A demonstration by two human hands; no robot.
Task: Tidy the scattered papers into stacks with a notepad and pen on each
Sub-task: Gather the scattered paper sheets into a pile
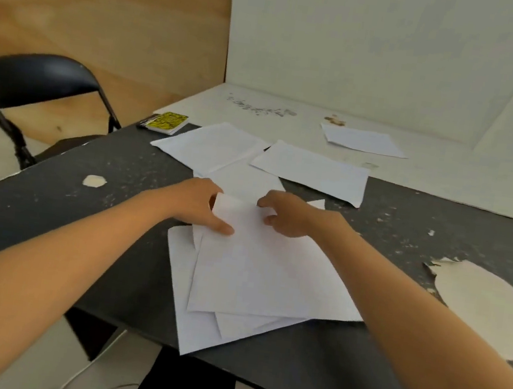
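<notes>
A loose pile of white papers (253,279) lies fanned out on the dark table (50,198) near its front edge. My left hand (198,202) grips the far left corner of the top sheet, thumb on top. My right hand (288,213) pinches the same sheet's far edge. More white sheets lie beyond: two overlapping ones (212,148) and another (314,172) to the right, plus a separate sheet (363,140) on the white surface at the back. A yellow-and-black notepad (167,122) sits at the table's far left corner with a dark pen (145,121) beside it.
A black folding chair (32,90) stands left of the table. A white surface (449,175) and white walls lie behind; a plywood wall is at the left. The tabletop coating is peeled at the right (483,308).
</notes>
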